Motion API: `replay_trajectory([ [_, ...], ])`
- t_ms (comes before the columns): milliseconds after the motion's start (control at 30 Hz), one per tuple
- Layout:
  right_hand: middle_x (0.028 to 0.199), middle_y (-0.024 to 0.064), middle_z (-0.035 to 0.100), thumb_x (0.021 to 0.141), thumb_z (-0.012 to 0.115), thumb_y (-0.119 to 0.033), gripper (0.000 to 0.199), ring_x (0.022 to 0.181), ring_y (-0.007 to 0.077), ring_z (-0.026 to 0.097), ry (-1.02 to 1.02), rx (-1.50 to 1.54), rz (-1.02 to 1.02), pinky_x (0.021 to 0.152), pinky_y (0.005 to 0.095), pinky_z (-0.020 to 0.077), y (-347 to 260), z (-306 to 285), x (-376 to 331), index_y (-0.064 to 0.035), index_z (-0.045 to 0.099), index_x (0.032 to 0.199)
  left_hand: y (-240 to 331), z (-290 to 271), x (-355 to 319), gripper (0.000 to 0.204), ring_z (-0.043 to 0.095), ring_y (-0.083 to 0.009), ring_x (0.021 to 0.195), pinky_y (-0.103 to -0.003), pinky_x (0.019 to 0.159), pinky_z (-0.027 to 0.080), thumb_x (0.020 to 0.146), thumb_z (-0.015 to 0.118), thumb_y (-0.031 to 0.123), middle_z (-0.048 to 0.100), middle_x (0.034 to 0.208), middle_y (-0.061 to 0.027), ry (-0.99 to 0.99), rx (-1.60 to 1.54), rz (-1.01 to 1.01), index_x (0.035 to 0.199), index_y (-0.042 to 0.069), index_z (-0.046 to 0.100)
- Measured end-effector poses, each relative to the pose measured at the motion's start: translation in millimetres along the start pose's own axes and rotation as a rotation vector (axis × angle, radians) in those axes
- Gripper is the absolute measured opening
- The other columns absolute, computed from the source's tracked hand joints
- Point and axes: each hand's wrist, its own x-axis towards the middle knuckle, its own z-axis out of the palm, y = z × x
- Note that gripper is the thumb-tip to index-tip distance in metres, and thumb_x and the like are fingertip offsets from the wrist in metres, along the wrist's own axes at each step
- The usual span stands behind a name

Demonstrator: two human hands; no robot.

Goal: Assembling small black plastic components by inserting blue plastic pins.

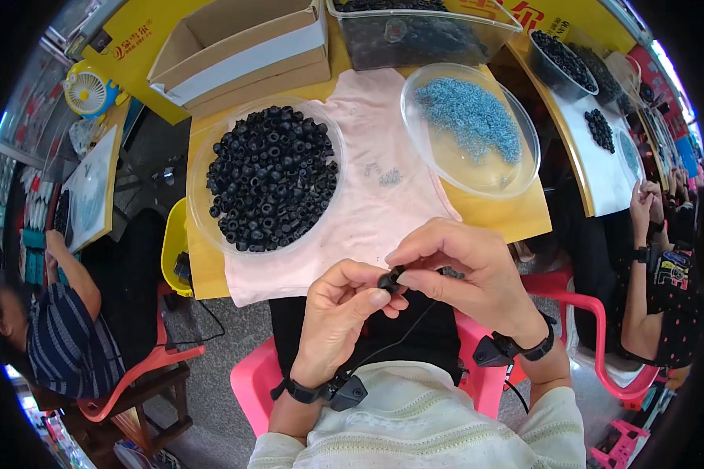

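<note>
My left hand pinches a small black round hollow part between thumb and fingers, just over the near edge of a pink cloth. My right hand meets it there, thumb and forefinger closed against the part's upper side. Whatever sits between those right fingertips is too small to make out. Many similar black parts fill a clear round tray to the left. Tiny blue-grey pieces are heaped in a clear round dish to the right.
On the pink cloth lie a few tiny pale pieces. Behind stand a cardboard box and a clear bin holding black parts. A yellow basket is beside the table's left edge. People work at tables on both sides.
</note>
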Motion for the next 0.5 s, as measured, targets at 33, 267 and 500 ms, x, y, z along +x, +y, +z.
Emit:
replay_trajectory([
  [33,0.092,0.0079,0.065,0.084,0.065,0.004,0.013,0.082,0.0129,0.066,-0.005,0.01,0.003,0.068,0.0251,0.0543,0.0,-0.5,-0.1,0.0017,0.067,0.097,-0.1,0.0,-0.6,0.015,0.069,-0.0208,0.083,-0.029,0.073,0.057,0.09,0.061,-0.001,0.067,0.098,-0.016,0.0,0.0,0.004,0.105,-0.003,0.059],
  [267,0.092,0.0065,0.064,0.087,0.065,0.002,0.017,0.081,0.0115,0.065,-0.089,-0.001,-0.081,0.069,0.0227,0.0541,9.9,-9.5,2.9,0.0028,0.067,0.103,0.5,-2.6,0.0,0.015,0.069,-0.0204,0.083,-0.028,0.073,0.057,0.091,0.063,0.004,0.067,0.098,-0.0166,-0.032,-0.023,-0.03,0.103,-0.002,0.059],
  [500,0.095,0.0062,0.064,0.088,0.065,0.0,0.014,0.081,0.0101,0.065,-0.039,0.185,0.065,0.068,0.0227,0.0535,6.0,-1.9,3.6,0.0035,0.067,0.101,-1.6,-7.8,3.8,0.015,0.068,-0.0192,0.084,-0.028,0.075,0.056,0.09,0.064,0.005,0.066,0.1,-0.0166,-0.064,-0.114,-0.092,0.103,-0.001,0.059],
])
